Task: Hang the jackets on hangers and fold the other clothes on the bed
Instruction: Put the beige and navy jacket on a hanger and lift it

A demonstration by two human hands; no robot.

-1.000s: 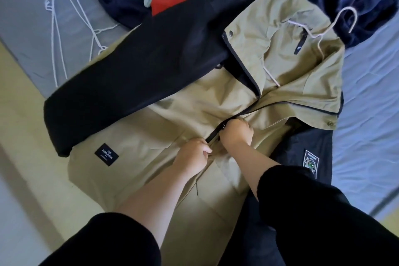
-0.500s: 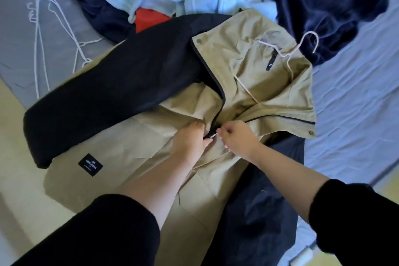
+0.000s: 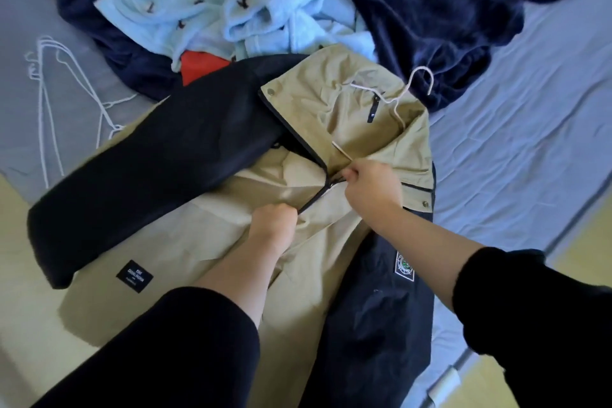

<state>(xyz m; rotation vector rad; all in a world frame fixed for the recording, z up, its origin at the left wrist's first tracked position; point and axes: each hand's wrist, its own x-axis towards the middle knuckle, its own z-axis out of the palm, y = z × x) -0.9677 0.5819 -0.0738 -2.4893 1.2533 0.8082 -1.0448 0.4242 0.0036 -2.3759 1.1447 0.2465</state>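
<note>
The khaki-and-black jacket [image 3: 185, 242] is spread on the bed [image 3: 513, 142], a white wire hanger [image 3: 402, 94] tucked into its collar. Its front is gripped by the left hand [image 3: 273, 225] right at the lower end of the zipper [image 3: 314, 199], whose top is pinched by the right hand [image 3: 372, 189], just above.

My jacket [image 3: 185, 242] is khaki in the body, with near-black navy sleeves [image 3: 165, 169] and a dark zip [image 3: 314, 199]. Its patch [image 3: 134, 276] is black with white lettering; its badge [image 3: 404, 267] is white-edged with green. The hanger [image 3: 404, 88] is white. The pale blue fleece [image 3: 265, 10] is flecked with small dark and red marks. The plush throw [image 3: 430, 10] is navy, the crumpled garment [image 3: 198, 64] red, the bed [image 3: 513, 142] sheet grey-blue.
</note>
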